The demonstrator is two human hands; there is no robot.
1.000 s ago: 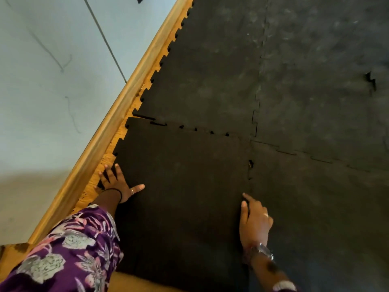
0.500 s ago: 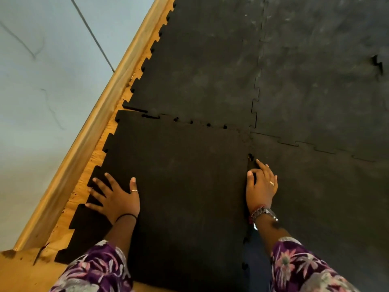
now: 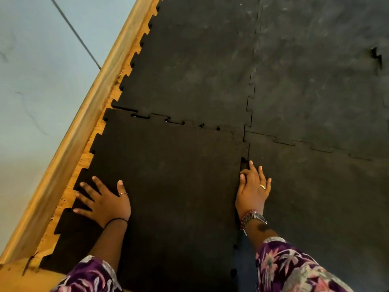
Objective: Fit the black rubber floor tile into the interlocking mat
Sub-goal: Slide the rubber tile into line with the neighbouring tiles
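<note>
The black rubber floor tile (image 3: pixel 174 186) lies at the near left, toothed on its edges. Its far edge meets the interlocking mat (image 3: pixel 294 81) with small gaps along the seam. My left hand (image 3: pixel 103 199) rests flat near the tile's left toothed edge, fingers spread. My right hand (image 3: pixel 253 188) lies flat on the tile's right seam, fingertips by a small gap between tile and neighbouring mat piece. Near me, that right seam gapes slightly.
A wooden skirting board (image 3: pixel 88 114) runs diagonally along the left, with a strip of bare wooden floor (image 3: pixel 84 163) between it and the tile's teeth. A pale wall (image 3: pixel 42 70) rises beyond. A small gap shows in the mat seam (image 3: pixel 376 57) at the far right.
My left hand moved from the tile's left edge onto its surface and spread flat. My right hand slid forward along the right seam toward the corner gap. The view shifted closer.
</note>
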